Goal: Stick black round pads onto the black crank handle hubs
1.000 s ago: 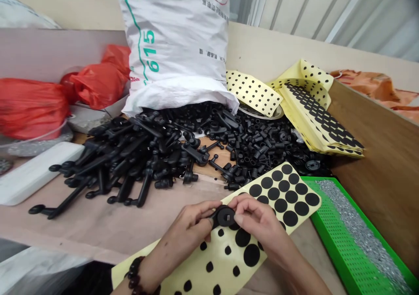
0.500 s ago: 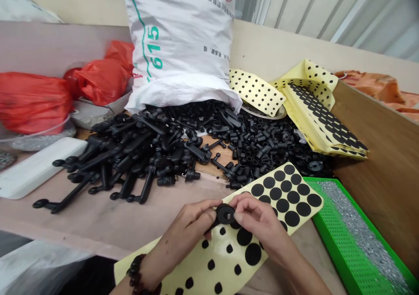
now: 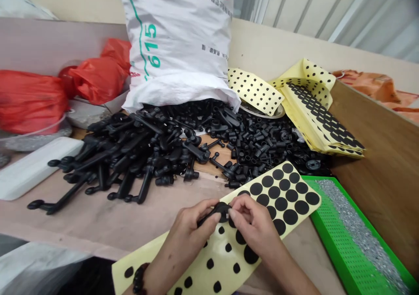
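Note:
My left hand [image 3: 193, 225] is closed around a black plastic part with a round end [image 3: 223, 211], gripping it between thumb and fingers. A small pale rectangular spot shows on that round end. My right hand [image 3: 253, 221] pinches at the right edge of the same part; whether a thin pad is also between its fingertips I cannot tell. Beneath both hands lies a yellow backing sheet [image 3: 218, 253] of round black stickers [image 3: 290, 217]. Its upper right portion carries full discs, while only small dark spots show on the lower left portion.
Black crank-like handles [image 3: 140, 155] are heaped at left, small black sleeves [image 3: 258, 146] at centre right. Behind stands a white woven sack [image 3: 180, 37]. A green tray [image 3: 337, 238] of small metal pieces lies right, beside a brown board [image 3: 376, 177]. More sticker sheets [image 3: 322, 116] lie behind.
The round end has tilted in my left hand, so its face shows more edge-on. My right fingertips have come further over its right edge.

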A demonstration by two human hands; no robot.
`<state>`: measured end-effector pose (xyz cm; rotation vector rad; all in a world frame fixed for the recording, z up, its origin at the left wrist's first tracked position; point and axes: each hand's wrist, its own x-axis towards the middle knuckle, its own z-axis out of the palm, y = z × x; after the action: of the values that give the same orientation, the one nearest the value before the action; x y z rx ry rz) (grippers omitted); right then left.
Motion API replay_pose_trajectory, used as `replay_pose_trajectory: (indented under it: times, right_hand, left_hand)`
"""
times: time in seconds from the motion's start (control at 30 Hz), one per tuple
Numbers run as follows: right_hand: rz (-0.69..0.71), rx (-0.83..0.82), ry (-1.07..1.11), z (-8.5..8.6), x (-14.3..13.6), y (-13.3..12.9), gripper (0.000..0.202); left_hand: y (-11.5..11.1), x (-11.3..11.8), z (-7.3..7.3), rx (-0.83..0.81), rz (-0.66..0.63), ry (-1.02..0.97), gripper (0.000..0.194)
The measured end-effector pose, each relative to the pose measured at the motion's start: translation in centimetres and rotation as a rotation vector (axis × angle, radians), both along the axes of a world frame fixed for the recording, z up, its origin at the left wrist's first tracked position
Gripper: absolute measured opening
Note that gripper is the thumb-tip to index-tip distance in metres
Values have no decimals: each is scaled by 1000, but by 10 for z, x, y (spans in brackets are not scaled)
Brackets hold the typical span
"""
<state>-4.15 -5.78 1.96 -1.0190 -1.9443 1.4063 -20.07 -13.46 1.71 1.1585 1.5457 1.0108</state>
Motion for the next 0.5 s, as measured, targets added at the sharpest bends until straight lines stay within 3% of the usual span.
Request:
replay_pose_trajectory:
  times: [0.2,0.33,0.4,0.5]
  right_hand:
    - [-20,-368,145,-18,-7,-3,30]
    - [66,-441,147,-5,-4,-2,30]
    - [141,-378,118,8,4,2,24]
    - [137,-49,-56,20,19,11,24]
  left_hand:
    - [-2,7,-2,20,78,48,33]
    - [-10,2,5,34,59,13,37]
    - [-25,-12,9,24,46,69,36]
    - [-62,-45,10,42,80,378,26]
